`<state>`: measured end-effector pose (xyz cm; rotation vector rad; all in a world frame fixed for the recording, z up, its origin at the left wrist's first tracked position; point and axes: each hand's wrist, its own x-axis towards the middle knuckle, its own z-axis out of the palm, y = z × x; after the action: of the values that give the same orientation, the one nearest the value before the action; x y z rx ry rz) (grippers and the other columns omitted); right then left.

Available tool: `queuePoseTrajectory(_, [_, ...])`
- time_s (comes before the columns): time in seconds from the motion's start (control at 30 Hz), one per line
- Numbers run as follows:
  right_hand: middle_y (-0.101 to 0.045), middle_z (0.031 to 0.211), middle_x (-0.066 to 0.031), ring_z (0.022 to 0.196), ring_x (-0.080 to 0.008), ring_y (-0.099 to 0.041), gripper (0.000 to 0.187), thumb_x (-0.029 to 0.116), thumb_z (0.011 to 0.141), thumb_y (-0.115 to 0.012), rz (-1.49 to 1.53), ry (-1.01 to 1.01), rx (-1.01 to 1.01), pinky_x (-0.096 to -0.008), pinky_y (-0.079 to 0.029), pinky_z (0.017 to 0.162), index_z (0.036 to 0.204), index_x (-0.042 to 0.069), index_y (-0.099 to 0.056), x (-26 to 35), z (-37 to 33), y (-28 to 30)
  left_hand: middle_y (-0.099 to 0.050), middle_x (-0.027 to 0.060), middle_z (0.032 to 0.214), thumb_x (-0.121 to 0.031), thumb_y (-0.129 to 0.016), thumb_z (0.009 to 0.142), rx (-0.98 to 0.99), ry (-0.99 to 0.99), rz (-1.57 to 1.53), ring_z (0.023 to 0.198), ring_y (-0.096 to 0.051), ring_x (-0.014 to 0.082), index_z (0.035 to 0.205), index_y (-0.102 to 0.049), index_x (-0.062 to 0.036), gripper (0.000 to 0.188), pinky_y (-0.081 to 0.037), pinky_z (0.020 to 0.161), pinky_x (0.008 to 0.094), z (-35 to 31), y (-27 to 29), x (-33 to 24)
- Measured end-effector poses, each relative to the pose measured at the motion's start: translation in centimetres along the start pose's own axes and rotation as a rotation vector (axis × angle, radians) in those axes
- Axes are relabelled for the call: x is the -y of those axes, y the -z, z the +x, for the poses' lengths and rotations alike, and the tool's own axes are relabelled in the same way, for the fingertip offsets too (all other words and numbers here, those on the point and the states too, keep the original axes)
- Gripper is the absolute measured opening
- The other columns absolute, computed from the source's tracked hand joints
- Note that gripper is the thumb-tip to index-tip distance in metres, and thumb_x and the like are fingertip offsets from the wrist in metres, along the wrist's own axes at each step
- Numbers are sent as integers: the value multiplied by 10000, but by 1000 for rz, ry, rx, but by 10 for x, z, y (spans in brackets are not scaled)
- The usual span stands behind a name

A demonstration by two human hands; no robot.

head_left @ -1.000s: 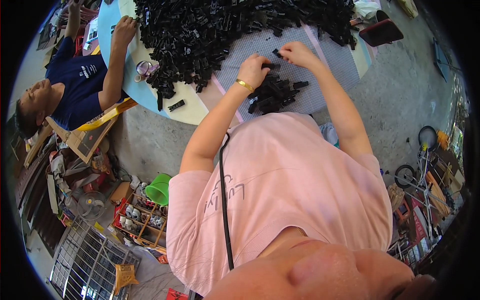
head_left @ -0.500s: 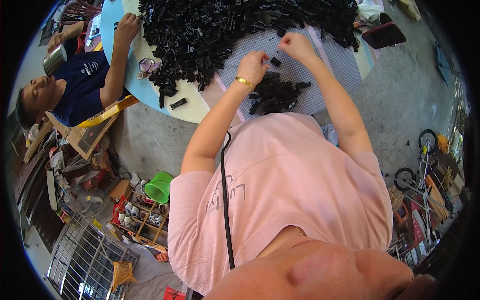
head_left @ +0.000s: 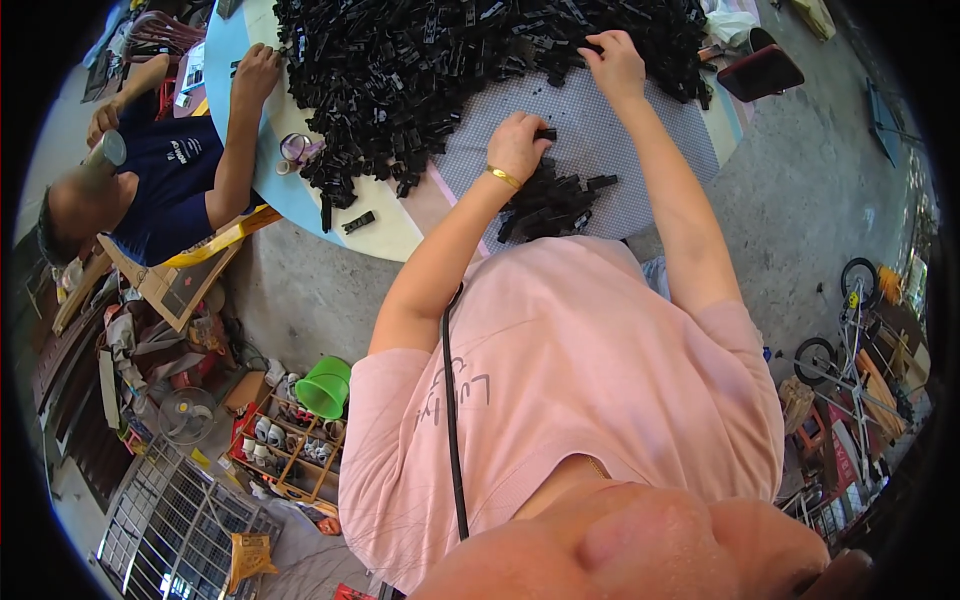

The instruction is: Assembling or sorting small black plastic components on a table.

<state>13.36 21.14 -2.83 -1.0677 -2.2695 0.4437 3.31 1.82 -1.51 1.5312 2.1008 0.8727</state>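
My left hand (head_left: 515,148) pinches a small black plastic part (head_left: 546,134) between thumb and fingers. It is just above a small heap of black plastic parts (head_left: 550,203) at the table's near edge. My right hand (head_left: 617,68) is stretched farther out, at the near right edge of the large pile of black plastic parts (head_left: 420,90). Its thumb and forefinger are apart, with dark parts behind them, and I see nothing clearly held. The parts' fine detail is too small to make out.
The round table (head_left: 385,232) has a striped top. On it lie a single black part (head_left: 358,222), a tape roll (head_left: 293,148) and a white plastic bag (head_left: 733,24). A dark red-edged device (head_left: 760,73) stands out at the right. Another person (head_left: 165,180) sits at the left, holding a metal cup (head_left: 107,150).
My right hand has moved away from my left and forward to the large pile. My left hand has shifted slightly and now holds a black part. The other person's cup has tilted up.
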Motion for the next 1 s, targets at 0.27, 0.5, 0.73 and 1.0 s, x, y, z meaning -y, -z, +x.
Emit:
queuePoseTrajectory(0.27, [-592,975,-14,914,-102,-542,241,139,899,-456,1322,-573,518,-238,-443,776,1098,44,-553,44,-43,45,-634,58,742,-145,-672,706,-79,340,-504,579,-578,135,859,-644,-22,198,-461,527,267,3,23,1])
queuePoseTrajectory(0.5, [-559,1018,-83,921,-167,-560,249,61,884,-455,1553,-706,435,-306,-465,819,1123,7,-499,62,-77,34,-629,91,800,-154,-581,828,196,622,-1152,640,-590,121,982,-562,41,250,-476,544,208,5,32,-18])
queuePoseTrajectory(0.73, [-612,862,-84,744,-144,-606,247,111,822,-577,1056,-672,494,-245,-509,674,1022,-30,-550,65,-80,40,-629,102,776,-133,-571,831,179,770,-1082,598,-600,137,960,-565,37,213,-493,526,219,-1,25,-5])
queuePoseTrajectory(1.0, [-629,776,-88,660,-136,-613,196,136,798,-609,914,-800,686,-231,-511,574,899,-32,-592,49,-85,30,-628,93,706,-139,-571,822,164,718,-728,551,-593,131,880,-607,54,205,-486,485,228,1,9,3])
